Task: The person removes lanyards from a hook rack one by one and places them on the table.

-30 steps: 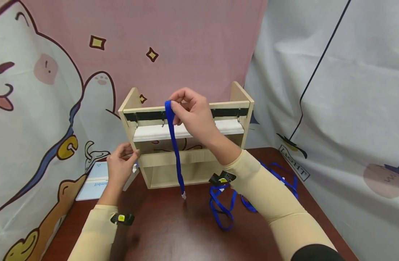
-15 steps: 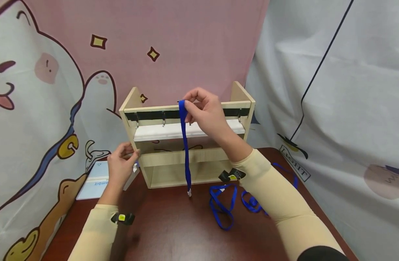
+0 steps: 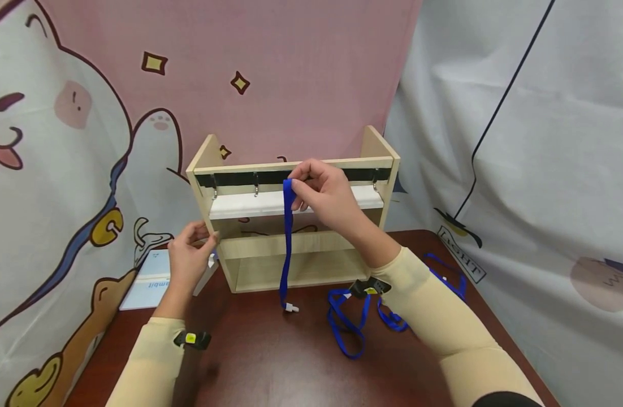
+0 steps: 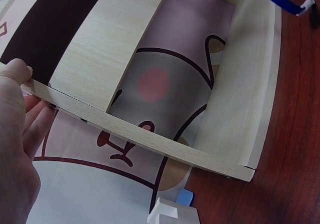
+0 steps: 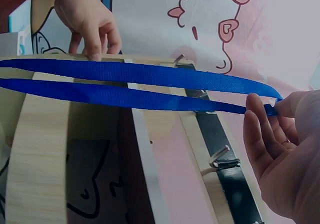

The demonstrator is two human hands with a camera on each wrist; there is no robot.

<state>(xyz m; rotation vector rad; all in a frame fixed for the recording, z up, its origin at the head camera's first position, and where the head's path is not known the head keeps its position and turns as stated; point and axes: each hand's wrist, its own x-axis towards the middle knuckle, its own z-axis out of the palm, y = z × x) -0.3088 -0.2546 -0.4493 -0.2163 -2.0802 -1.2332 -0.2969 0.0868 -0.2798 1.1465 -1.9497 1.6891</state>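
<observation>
My right hand (image 3: 328, 189) pinches a blue lanyard (image 3: 288, 226) near its top, in front of the wooden shelf's black strip. The lanyard hangs down as a narrow loop, its white clip (image 3: 291, 307) low before the shelf. From the right wrist view, two blue straps (image 5: 150, 76) run to the fingertips. My left hand (image 3: 189, 254) grips the left side panel of the wooden shelf (image 3: 306, 244); the left wrist view has the thumb on the panel's front edge and fingers behind it. Metal hooks (image 3: 256, 183) line the black strip, some hidden behind my right hand.
Several more blue lanyards (image 3: 359, 333) lie on the dark red table (image 3: 271, 362) at the right, partly under my right forearm. A light blue box (image 3: 146, 282) and a white item (image 3: 207, 274) stand left of the shelf. Printed cloth (image 3: 301, 73) hangs behind.
My right hand has moved to the right with the lanyard, then lowered in front of the black strip. The lanyard's clip has swung round. The left hand keeps its place on the side panel.
</observation>
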